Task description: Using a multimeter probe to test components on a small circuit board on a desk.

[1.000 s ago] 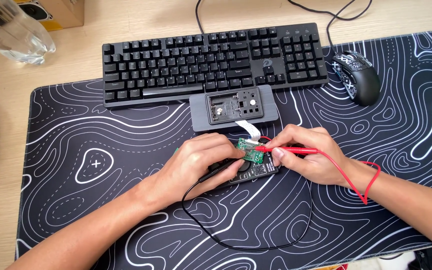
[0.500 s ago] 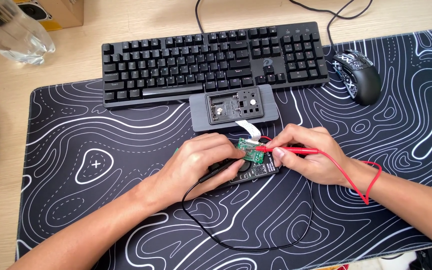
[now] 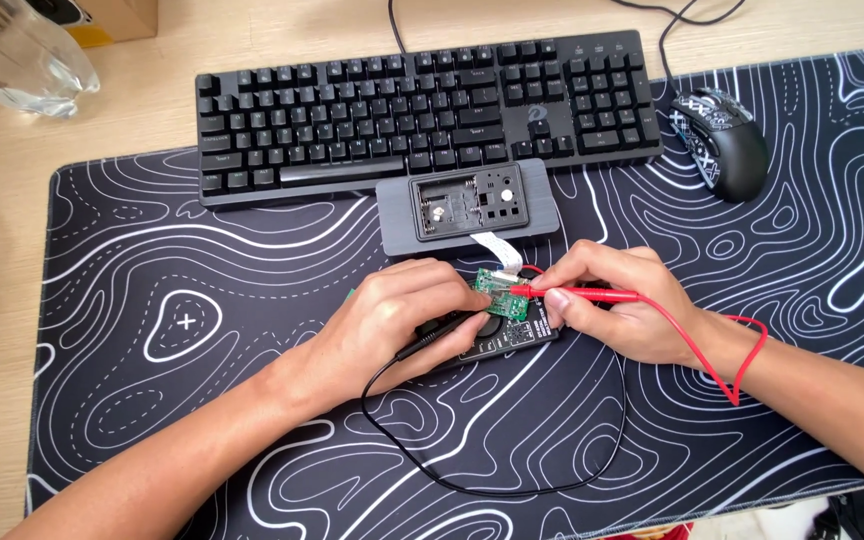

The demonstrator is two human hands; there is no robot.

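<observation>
Our right hand (image 3: 617, 310) pinches a red probe (image 3: 577, 293) between thumb and fingers, its tip lying on the small green circuit board (image 3: 500, 295). The red lead (image 3: 712, 355) runs from the probe across the back of that hand and loops at the wrist.

Our left hand (image 3: 402, 325) is curled, fingers pressed together over a black probe (image 3: 432, 342); its fingertips touch the left edge of the green board. We cannot tell exactly how the black probe's tip meets the board, since the fingers hide it. The black lead (image 3: 492, 480) sweeps out from under the left hand in a wide loop toward us and back up near the right hand.

Beneath both hands and the board lies a dark meter body (image 3: 512, 340), mostly covered. A white ribbon cable (image 3: 497, 248) joins the board to a grey opened case (image 3: 467, 205) just beyond it.

Farther out: black keyboard (image 3: 422, 110) touching the case's far edge, black mouse (image 3: 722, 140) to the right, all on a black desk mat with white contour lines (image 3: 182, 330) over a light wooden table (image 3: 2, 220). A clear plastic bottle (image 3: 17, 60) lies at far left.
</observation>
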